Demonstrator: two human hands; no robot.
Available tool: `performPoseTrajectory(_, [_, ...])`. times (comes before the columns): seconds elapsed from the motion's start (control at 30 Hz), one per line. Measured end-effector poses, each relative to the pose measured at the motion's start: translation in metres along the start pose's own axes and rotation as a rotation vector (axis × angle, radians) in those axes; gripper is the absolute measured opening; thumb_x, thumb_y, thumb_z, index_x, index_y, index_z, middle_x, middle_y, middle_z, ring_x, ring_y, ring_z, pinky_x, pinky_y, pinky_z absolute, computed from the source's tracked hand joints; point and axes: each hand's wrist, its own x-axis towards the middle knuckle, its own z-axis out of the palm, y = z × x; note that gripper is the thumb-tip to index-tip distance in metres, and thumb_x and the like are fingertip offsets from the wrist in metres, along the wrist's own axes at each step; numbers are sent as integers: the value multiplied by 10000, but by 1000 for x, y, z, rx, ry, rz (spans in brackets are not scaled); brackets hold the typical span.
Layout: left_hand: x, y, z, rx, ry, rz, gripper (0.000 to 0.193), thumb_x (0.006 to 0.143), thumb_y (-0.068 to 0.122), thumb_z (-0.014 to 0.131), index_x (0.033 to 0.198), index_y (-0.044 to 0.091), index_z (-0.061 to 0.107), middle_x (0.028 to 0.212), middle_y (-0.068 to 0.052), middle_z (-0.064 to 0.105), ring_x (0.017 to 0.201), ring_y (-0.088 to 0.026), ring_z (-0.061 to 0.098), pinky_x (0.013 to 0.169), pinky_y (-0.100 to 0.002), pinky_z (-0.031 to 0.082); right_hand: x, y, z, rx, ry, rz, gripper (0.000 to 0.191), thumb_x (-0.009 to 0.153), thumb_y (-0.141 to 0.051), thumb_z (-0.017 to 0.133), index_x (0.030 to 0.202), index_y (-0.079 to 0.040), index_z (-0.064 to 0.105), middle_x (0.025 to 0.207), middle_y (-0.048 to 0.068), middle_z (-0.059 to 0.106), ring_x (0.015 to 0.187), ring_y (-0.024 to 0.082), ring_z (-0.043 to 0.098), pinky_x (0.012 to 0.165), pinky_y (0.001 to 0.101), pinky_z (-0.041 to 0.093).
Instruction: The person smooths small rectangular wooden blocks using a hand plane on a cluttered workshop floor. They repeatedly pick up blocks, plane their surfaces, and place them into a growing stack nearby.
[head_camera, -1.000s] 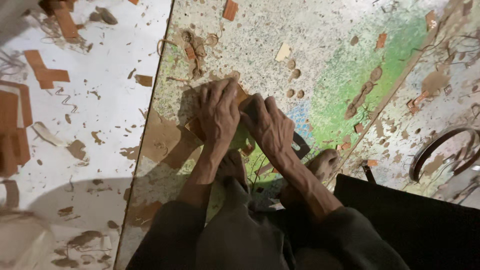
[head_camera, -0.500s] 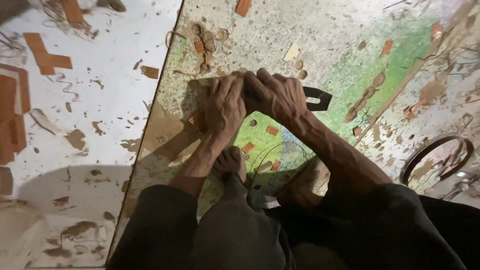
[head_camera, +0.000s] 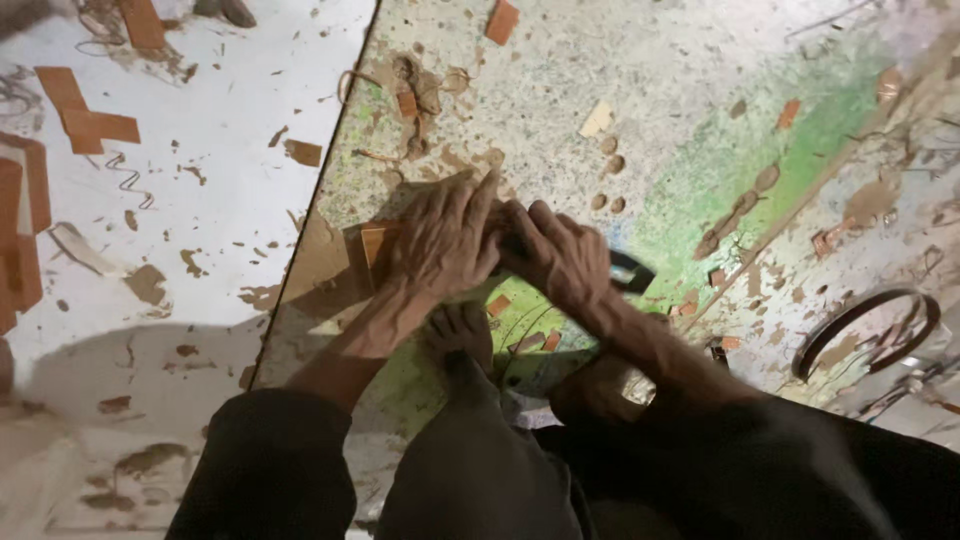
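Both hands meet on the board (head_camera: 640, 90): left hand (head_camera: 440, 245) over a small wooden piece (head_camera: 373, 243), right hand (head_camera: 560, 262) beside it, perhaps gripping a tool (head_camera: 632, 272); a foot (head_camera: 458, 335) lies below.

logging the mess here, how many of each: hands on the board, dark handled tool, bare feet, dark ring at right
hands: 2, left hand and right hand
dark handled tool: 1
bare feet: 2, and
dark ring: 1
total: 6

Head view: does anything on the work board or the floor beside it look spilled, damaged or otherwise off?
Yes. Brown offcuts and scraps lie scattered over the speckled board and the white floor. The board is scuffed and stained green. The left hand and right hand press down together; a bare foot rests just below.
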Motion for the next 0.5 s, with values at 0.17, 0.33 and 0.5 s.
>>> performPoseTrajectory(0.17, [0,0,13,-34,-142,-103,842,924,391,626,1604,29,287,1448,-233,489,1291,-412,509,1095,-566,399,37,14,-26,-131,-21,-452,404,857,-314,768,1216,-163,661,1021,26,660,651,192,639,423,341,439])
performPoseTrajectory(0.33, [-6,5,30,147,-3,-150,847,979,445,681,1648,87,306,1550,-198,457,1370,-395,488,1169,-532,372,47,21,-35,-170,-53,-701,354,764,-301,768,1082,-159,707,1009,58,663,575,214,632,435,369,468])
performPoseTrajectory(0.5, [-31,19,16,135,-5,-134,1036,740,579,780,1553,111,340,1475,-170,440,1335,-357,424,1103,-678,279,-11,-2,2,-119,-6,-261,345,924,-296,735,1228,-149,667,905,34,609,610,191,612,453,344,473])
